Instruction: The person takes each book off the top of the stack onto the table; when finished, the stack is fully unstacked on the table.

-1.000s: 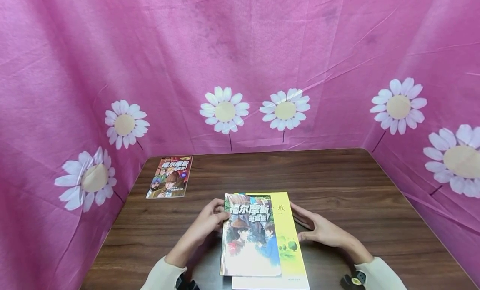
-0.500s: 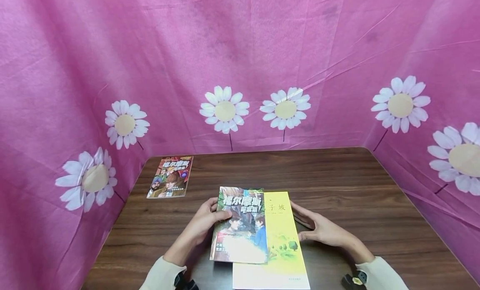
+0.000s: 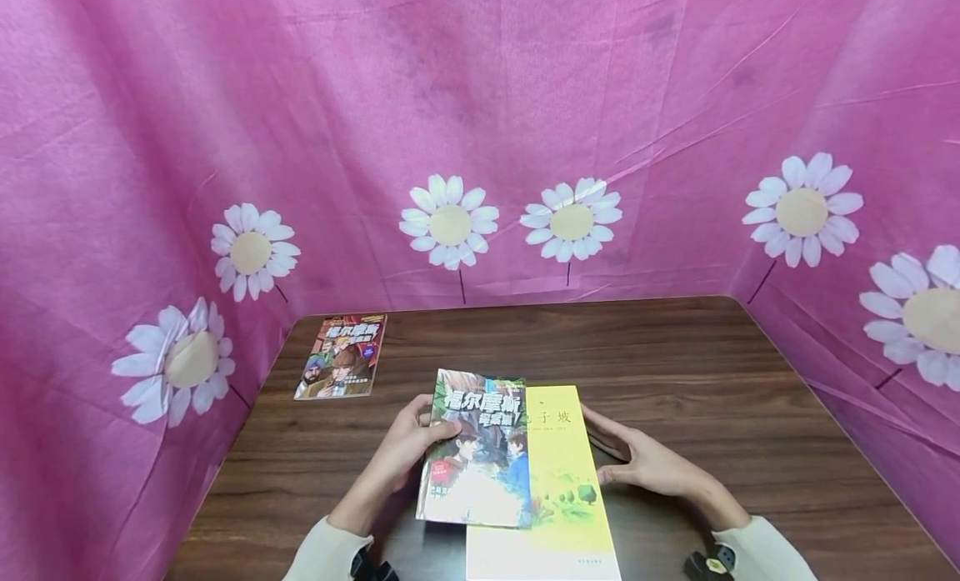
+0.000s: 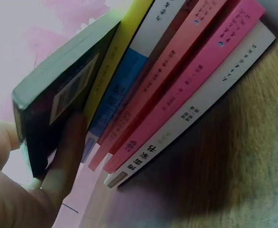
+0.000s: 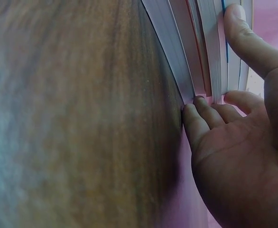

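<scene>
My left hand (image 3: 405, 443) grips a comic-style paperback book (image 3: 480, 481) by its left edge, thumb on the cover and fingers beneath. In the left wrist view, that book's dark back cover with a barcode (image 4: 73, 88) shows, tilted away from the pile at the near side. Under it lies a stack topped by a yellow book (image 3: 566, 473), partly covered at its left. White, blue and pink spines, such as a pink book (image 4: 191, 85), show below. On the stack's right side, my right hand (image 3: 648, 460) rests its fingertips against the page edges (image 5: 174, 52), thumb raised higher up the pile.
Another comic-style book (image 3: 341, 356) lies flat at the back left corner of the wooden table (image 3: 675, 364). A pink cloth (image 3: 525, 89) with white daisies hangs behind and along both sides of the table.
The left hand has lifted the comic-style book and shifted it left and slightly away, uncovering more of the yellow cover. The right hand has stayed at the stack's side.
</scene>
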A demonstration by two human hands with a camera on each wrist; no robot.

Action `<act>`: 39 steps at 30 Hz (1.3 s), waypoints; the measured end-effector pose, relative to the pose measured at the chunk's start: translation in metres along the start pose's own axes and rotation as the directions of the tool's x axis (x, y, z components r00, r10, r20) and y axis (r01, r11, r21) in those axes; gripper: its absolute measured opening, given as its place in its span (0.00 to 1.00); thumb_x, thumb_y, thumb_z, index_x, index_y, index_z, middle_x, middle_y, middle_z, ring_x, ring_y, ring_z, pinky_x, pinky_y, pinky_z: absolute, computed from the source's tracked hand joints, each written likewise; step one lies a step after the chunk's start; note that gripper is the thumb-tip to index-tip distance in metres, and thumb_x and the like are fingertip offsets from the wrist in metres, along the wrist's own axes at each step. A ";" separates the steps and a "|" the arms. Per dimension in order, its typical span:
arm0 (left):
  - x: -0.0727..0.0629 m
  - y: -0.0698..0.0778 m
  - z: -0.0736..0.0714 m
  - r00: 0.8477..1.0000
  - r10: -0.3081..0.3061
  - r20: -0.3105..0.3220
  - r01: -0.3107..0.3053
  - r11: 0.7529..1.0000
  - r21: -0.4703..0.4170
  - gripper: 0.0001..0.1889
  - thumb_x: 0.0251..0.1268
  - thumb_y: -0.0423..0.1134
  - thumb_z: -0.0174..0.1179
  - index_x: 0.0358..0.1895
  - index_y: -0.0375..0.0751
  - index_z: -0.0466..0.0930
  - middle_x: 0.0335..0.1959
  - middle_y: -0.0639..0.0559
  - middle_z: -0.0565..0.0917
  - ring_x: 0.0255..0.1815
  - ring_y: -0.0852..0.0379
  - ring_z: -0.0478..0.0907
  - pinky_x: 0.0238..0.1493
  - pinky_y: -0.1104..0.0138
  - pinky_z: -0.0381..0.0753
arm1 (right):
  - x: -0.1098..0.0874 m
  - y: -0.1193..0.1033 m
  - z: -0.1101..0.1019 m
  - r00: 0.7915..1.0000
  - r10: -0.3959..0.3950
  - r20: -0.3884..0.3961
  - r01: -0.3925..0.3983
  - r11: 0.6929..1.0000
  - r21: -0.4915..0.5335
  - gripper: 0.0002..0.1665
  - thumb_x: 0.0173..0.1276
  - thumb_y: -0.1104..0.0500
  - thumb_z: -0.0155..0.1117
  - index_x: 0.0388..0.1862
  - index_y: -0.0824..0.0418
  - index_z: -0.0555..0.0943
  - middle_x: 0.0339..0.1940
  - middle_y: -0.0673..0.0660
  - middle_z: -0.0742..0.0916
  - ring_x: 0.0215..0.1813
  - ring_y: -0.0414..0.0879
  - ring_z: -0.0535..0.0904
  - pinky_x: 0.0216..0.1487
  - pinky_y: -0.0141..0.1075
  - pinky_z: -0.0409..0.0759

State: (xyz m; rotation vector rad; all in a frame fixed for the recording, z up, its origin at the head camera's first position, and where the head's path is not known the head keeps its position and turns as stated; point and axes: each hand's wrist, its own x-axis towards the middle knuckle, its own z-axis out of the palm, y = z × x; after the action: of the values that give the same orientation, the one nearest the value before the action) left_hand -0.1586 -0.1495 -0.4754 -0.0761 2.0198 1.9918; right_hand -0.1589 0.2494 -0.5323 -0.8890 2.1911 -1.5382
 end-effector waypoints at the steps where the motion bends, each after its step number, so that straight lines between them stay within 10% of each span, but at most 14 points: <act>1: 0.000 0.000 0.000 1.000 0.005 -0.004 -0.005 1.000 0.003 0.26 0.68 0.33 0.68 0.64 0.27 0.68 0.41 0.43 0.92 0.33 0.58 0.88 0.35 0.67 0.88 | 0.000 0.000 0.000 1.000 0.001 0.000 -0.001 1.000 -0.003 0.60 0.69 0.59 0.75 0.90 0.61 0.49 0.88 0.73 0.54 0.81 0.22 0.56 0.76 0.16 0.59; 15: -0.003 -0.004 -0.010 0.988 -0.027 0.152 0.051 0.987 -0.156 0.32 0.69 0.30 0.62 0.73 0.31 0.61 0.44 0.50 0.88 0.41 0.55 0.88 0.41 0.62 0.92 | -0.003 -0.003 0.002 1.000 0.005 -0.022 -0.006 0.999 -0.043 0.60 0.68 0.56 0.76 0.89 0.62 0.51 0.87 0.73 0.58 0.81 0.23 0.56 0.75 0.14 0.55; 34: 0.014 0.022 -0.039 0.999 0.031 -0.040 -0.034 0.996 -0.081 0.29 0.73 0.33 0.61 0.74 0.38 0.67 0.39 0.55 0.90 0.35 0.59 0.88 0.37 0.65 0.89 | -0.001 -0.001 0.001 1.000 0.029 0.001 -0.029 0.999 -0.019 0.60 0.70 0.57 0.75 0.90 0.59 0.49 0.88 0.71 0.56 0.80 0.21 0.57 0.75 0.16 0.59; 39: 0.021 0.031 -0.044 0.995 0.063 -0.083 -0.066 0.997 -0.035 0.28 0.72 0.34 0.62 0.73 0.38 0.71 0.51 0.52 0.90 0.44 0.64 0.85 0.44 0.69 0.87 | -0.001 -0.001 0.001 0.999 0.033 -0.006 -0.033 0.999 -0.018 0.60 0.70 0.57 0.75 0.90 0.59 0.49 0.88 0.71 0.55 0.80 0.22 0.57 0.75 0.16 0.58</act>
State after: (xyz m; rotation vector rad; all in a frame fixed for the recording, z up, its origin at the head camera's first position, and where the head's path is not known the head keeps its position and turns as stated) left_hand -0.1942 -0.1884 -0.4515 -0.1036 2.0587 2.0991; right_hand -0.1573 0.2496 -0.5317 -0.8507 2.2158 -1.5102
